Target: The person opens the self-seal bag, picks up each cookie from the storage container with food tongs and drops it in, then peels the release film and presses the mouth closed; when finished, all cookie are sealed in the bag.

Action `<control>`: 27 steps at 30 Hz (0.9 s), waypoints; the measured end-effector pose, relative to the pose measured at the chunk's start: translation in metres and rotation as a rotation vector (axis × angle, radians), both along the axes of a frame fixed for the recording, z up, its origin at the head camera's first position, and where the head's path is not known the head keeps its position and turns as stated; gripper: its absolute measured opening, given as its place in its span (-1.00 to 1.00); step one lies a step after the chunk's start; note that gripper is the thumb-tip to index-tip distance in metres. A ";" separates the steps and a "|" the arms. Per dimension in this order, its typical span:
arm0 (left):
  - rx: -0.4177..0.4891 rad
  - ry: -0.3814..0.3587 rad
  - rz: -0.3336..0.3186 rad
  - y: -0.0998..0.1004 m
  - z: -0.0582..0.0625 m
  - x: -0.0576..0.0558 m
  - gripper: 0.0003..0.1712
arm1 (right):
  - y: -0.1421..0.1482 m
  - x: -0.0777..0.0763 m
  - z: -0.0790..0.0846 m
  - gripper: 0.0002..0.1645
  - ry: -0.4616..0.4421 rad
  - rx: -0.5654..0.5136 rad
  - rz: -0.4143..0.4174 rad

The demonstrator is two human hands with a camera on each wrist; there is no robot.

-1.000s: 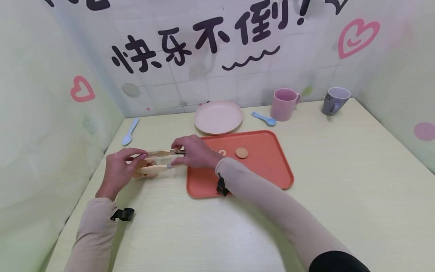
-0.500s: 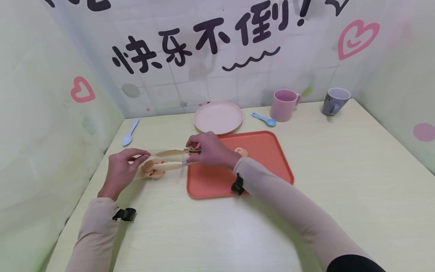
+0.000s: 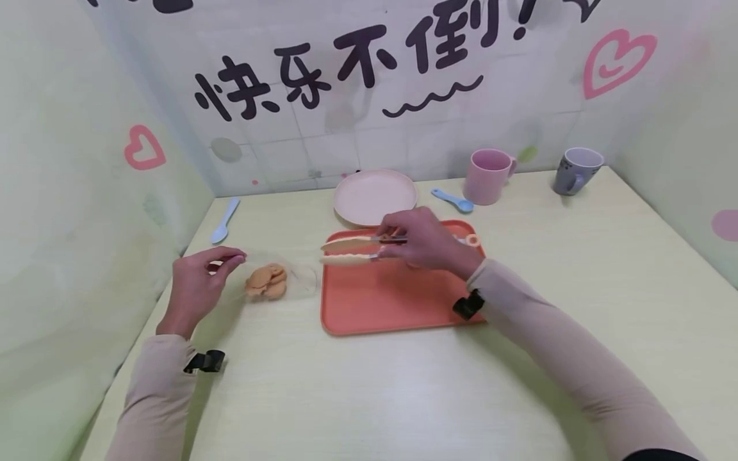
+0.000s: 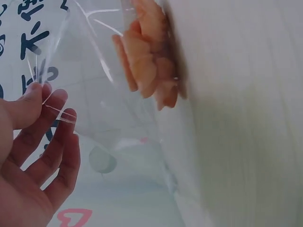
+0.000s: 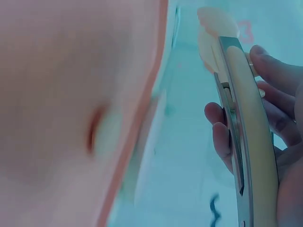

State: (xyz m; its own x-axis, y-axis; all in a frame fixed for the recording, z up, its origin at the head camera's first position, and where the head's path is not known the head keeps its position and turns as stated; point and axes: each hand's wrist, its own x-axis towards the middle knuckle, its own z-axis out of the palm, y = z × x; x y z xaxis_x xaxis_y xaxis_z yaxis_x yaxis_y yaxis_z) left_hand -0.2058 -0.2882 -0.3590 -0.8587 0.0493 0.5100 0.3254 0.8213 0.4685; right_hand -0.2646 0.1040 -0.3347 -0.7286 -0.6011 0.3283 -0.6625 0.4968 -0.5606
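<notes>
My left hand [image 3: 193, 288] pinches the edge of a clear plastic bag [image 3: 300, 282] between thumb and fingertips. In the bag's lower part sit several tan, flat, cookie-like pieces [image 3: 268, 282], which look orange in the left wrist view. My right hand [image 3: 429, 240] grips a pair of tongs [image 3: 348, 258] with cream tips and metal-edged handles. Their two tips stand apart over the left part of the orange-red tray [image 3: 369, 314], pointing at the bag, with nothing seen between them. A round tan disc [image 5: 108, 132], blurred in the right wrist view, lies on the tray; my right hand mostly hides it in the head view.
Behind the tray is a pink plate [image 3: 375, 195]. A blue spoon [image 3: 452, 200] and a pink mug [image 3: 489, 176] stand to its right, with a grey-purple mug [image 3: 576, 171] at the back right corner. Another blue spoon [image 3: 225, 221] lies at the back left, near the wall.
My right hand has moved right with the tongs, drawing their tips out of the bag and over the tray. My left hand stays at the bag's edge.
</notes>
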 end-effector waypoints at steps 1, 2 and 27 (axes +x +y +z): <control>-0.002 0.014 -0.002 0.000 0.001 0.001 -0.89 | 0.010 0.000 0.002 -0.71 0.019 0.005 -0.010; -0.007 0.029 -0.004 -0.001 0.002 0.001 -0.90 | 0.021 -0.001 0.003 -0.69 0.038 0.013 -0.024; -0.122 0.013 -0.076 0.002 -0.016 -0.005 -0.87 | 0.158 0.013 -0.010 -0.51 -0.061 0.191 -0.189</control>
